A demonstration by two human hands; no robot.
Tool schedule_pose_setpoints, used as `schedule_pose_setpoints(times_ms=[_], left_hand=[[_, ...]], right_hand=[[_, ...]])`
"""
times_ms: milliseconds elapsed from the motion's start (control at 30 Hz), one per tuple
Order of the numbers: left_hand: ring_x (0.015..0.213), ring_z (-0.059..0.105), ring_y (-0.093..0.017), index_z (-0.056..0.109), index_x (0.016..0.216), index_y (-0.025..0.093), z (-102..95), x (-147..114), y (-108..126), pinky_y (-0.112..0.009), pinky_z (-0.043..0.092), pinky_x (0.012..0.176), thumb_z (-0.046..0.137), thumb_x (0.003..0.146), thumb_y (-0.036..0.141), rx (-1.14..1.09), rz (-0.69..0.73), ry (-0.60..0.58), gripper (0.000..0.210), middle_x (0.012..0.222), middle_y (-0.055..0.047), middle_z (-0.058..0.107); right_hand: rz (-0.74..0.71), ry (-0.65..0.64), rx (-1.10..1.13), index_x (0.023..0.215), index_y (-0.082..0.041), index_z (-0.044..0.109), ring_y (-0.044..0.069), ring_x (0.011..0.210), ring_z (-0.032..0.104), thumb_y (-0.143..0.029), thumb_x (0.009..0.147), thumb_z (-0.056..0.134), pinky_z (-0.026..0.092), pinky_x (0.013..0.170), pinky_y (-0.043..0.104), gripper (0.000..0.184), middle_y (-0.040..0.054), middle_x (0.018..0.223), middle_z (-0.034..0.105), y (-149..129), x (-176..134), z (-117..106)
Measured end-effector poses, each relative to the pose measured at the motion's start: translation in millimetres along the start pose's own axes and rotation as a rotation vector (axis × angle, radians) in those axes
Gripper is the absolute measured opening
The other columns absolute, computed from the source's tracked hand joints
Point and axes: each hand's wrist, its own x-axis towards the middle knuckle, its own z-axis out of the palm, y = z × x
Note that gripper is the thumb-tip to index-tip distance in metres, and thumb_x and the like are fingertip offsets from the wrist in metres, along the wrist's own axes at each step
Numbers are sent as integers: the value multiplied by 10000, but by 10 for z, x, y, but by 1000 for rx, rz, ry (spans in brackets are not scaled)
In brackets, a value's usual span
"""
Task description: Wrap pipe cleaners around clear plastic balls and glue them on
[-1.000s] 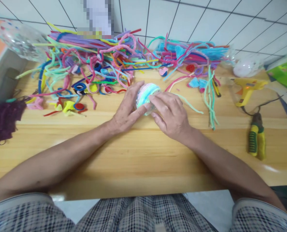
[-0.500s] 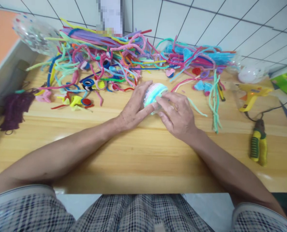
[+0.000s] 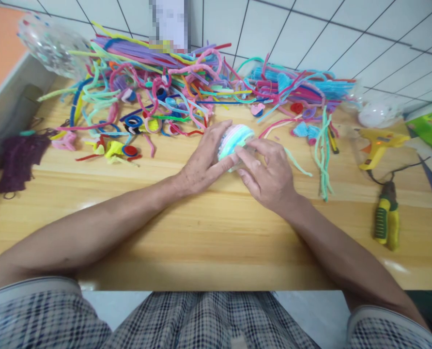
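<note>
- The ball (image 3: 237, 138), banded in pink, blue and mint, is sitting between the two hands above the middle of the table (image 3: 201, 242); whether it is resting on the wood cannot be told.
- The left hand (image 3: 204, 162) is clasping the ball, its fingers wrapping the far left side and its thumb lying along the near side.
- The right hand (image 3: 272, 167) is bending its fingers, slightly apart, with the fingertips touching the ball's right side; whether they are pinching anything cannot be told.
- The step in hand appears to be fitting or pressing a band onto the ball. The next move seems to be calling for a steady left hold and light, exact pressure from the right fingertips.
- A mint strand (image 3: 298, 165) is running out from beside the right hand; its near end is hiding, so whether it is joining the ball is unclear.
- Farther right, mint strands (image 3: 323, 162), a cutter (image 3: 333, 142), a glue gun (image 3: 378, 144) and pliers (image 3: 386, 218) are lying.
- Beyond the hands, a heap of pipe cleaners (image 3: 139, 51) is spreading toward the wall.
</note>
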Motion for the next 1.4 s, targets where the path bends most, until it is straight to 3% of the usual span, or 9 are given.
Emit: schedule_pose_setpoints(times_ms=[233, 400, 800, 1033, 1400], left_hand=[[1717, 500, -391, 287, 1834, 362, -40, 9, -13, -619, 424, 1447, 555, 1182, 694, 1, 42, -37, 779, 1850, -148, 476], [1708, 509, -391, 286, 1833, 360, -39, 14, -14, -626, 430, 1441, 565, 1178, 694, 6, 49, -38, 786, 1840, -156, 486], [1716, 498, -405, 319, 1821, 351, 6, 4, -20, -655, 405, 1451, 551, 1168, 731, -2, 38, -4, 790, 1826, -159, 506], [1707, 510, -403, 287, 1831, 351, -17, 13, -27, -657, 433, 1435, 551, 1177, 708, 21, 62, -30, 790, 1827, -165, 497], [1742, 457, -416, 285, 1828, 352, 31, 0, -36, -676, 354, 1470, 530, 1170, 736, 2, 46, -10, 801, 1846, -159, 475]], right_hand=[[-104, 101, -74, 1708, -278, 575, 360, 1403, 741, -229, 1115, 682, 669, 1176, 609, 605, 183, 1483, 740, -7, 13, 24], [-65, 46, -53, 1710, -328, 584, 387, 1421, 730, -225, 1107, 691, 660, 1174, 651, 622, 170, 1526, 722, 10, -6, 20], [-100, 92, -96, 1727, -297, 554, 378, 1405, 733, -191, 1101, 684, 657, 1159, 641, 648, 186, 1502, 736, -1, -15, 41], [-37, 4, -49, 1688, -339, 604, 402, 1451, 719, -204, 1095, 683, 627, 1204, 704, 614, 167, 1556, 723, 25, -36, 17], [-60, 54, -69, 1684, -362, 575, 370, 1424, 755, -174, 1089, 688, 668, 1180, 660, 635, 144, 1489, 765, 9, -10, 24]])
